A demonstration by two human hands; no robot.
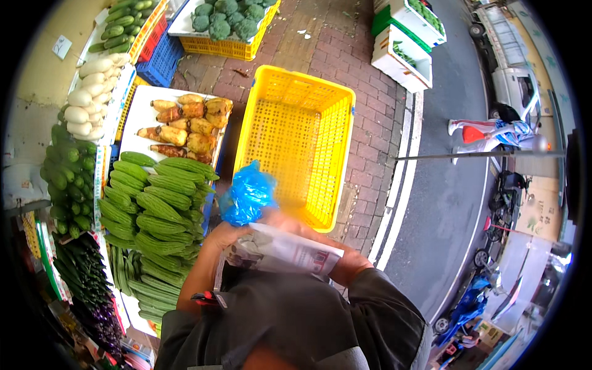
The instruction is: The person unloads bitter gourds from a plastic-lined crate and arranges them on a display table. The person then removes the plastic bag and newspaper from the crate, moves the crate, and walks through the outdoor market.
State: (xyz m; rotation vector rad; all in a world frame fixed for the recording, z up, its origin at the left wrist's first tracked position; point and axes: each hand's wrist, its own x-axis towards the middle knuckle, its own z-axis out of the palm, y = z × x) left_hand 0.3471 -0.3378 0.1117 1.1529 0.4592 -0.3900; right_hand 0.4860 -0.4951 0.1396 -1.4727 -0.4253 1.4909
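Note:
Just above a yellow plastic crate's near left corner is a crumpled blue plastic bag (248, 194). My left hand (230, 235) is closed at the bag's lower end, its fingers partly hidden. Close beside it, my right hand (280, 221) is smeared by motion and its fingers do not show clearly. A printed paper sheet (283, 250), pale with pictures and red marks, lies between my chest and my hands and covers part of my right forearm. Inside, the yellow crate (246, 129) shows its perforated bottom and walls.
Left of the crate, ridged green gourds (163, 197) are piled beside brown-and-yellow roots on a white board (139, 114). White radishes (92, 92), cucumbers and eggplants line the far left. Broccoli (225, 18) stands ahead. White foam boxes (404, 58) sit by the road (431, 185), where a person walks.

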